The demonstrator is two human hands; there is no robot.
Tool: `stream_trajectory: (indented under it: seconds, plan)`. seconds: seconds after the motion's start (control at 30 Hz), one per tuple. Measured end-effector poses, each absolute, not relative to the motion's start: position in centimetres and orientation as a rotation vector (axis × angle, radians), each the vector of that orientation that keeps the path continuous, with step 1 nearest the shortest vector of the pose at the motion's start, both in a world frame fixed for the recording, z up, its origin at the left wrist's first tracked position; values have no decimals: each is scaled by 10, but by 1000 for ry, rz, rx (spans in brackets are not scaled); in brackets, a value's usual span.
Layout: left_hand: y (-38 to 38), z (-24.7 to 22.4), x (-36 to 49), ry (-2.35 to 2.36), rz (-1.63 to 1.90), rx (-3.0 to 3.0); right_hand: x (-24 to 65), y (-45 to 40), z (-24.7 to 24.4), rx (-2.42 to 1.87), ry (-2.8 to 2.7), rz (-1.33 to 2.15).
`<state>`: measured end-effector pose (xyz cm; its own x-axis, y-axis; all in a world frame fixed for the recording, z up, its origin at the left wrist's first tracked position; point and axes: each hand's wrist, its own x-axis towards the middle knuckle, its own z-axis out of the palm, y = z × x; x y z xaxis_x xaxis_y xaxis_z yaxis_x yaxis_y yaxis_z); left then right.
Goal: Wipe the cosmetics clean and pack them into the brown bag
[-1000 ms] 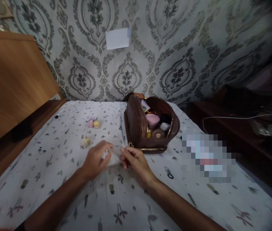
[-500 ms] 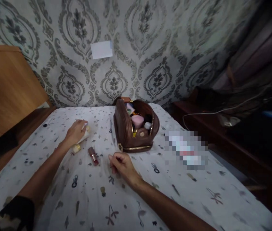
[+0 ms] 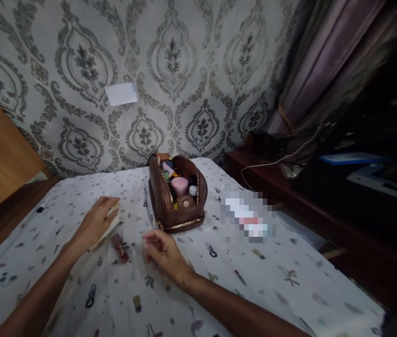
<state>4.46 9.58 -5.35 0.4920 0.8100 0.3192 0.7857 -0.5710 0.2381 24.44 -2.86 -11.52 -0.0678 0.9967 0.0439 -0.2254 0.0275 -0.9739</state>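
Note:
My left hand (image 3: 95, 223) is closed over a pale yellow-and-white tube (image 3: 109, 230) lying on the cloth, hiding most of it. Just right of that hand lies a small lip gloss (image 3: 120, 248) with a brownish cap and a red, see-through body. My right hand (image 3: 163, 252) rests beyond it with its fingers curled in, and nothing shows in them. Behind the right hand stands a brown cosmetic bag (image 3: 179, 217), its zipped top wide apart. Inside it are a pink rounded item (image 3: 180, 186), a small white-capped container (image 3: 193, 190) and other items partly hidden.
A white patterned cloth (image 3: 184, 299) covers the surface. To the right of the bag lies a blurred-out item (image 3: 249, 217). A wooden panel (image 3: 2, 154) stands at left; a dark red ledge (image 3: 251, 173) with a white cable (image 3: 272, 164) runs along the right.
The view has turned right, so everything sits further left. My left hand has come slightly nearer, and the tube's gold end is now covered. My right hand remains curled near the bag.

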Motion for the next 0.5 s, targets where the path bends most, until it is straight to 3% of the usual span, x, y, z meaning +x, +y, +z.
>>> stream_trajectory:
  seconds: [0.23, 0.5]
  plan:
    - [1, -58, 86, 1153, 582, 2718, 242, -27, -121, -823, -1014, 1348]
    - [-3, -76, 89, 1278, 705, 2635, 244, -30, -120, -905, -1225, 1428]
